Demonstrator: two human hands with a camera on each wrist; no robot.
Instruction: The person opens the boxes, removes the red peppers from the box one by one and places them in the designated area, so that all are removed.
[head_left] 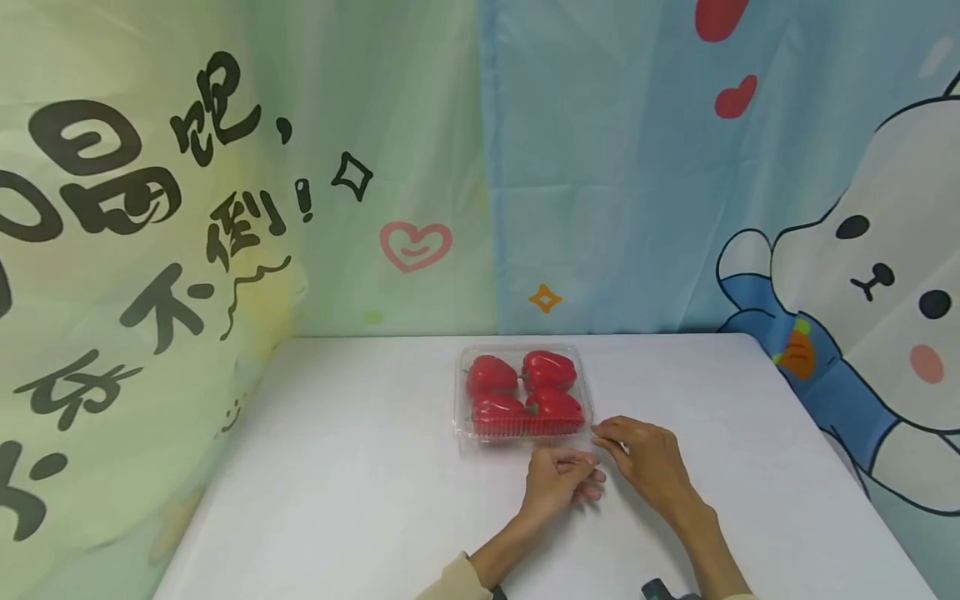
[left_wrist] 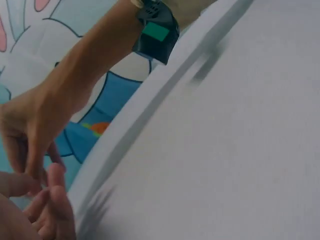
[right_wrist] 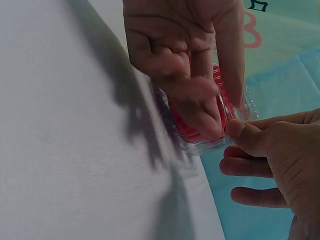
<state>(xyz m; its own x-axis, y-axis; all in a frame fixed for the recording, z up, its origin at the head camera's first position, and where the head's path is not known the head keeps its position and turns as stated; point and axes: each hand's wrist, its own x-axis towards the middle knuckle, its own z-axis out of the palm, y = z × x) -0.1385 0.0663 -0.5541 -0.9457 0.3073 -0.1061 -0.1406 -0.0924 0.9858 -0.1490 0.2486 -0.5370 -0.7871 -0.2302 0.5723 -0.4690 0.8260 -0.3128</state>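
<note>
A clear plastic clamshell box [head_left: 459, 400] with a ridged front stands near the table's far edge, lid down. Several glossy red bell peppers [head_left: 492, 377] show through it. My right hand [head_left: 652, 458] is at the front right corner of the box; in the right wrist view its thumb and forefinger pinch the rim. Just in front of the box is my left hand [head_left: 558, 483], fingers loosely bent and thumb near the fingertips, nothing visible in it. In the right wrist view the left hand [right_wrist: 175, 50] overlaps the box and hides part of it.
The box stands on a white table [head_left: 337, 467]. A printed curtain [head_left: 615, 167] hangs right behind the far edge and along both sides. A dark device [left_wrist: 157, 32] is strapped to the right wrist.
</note>
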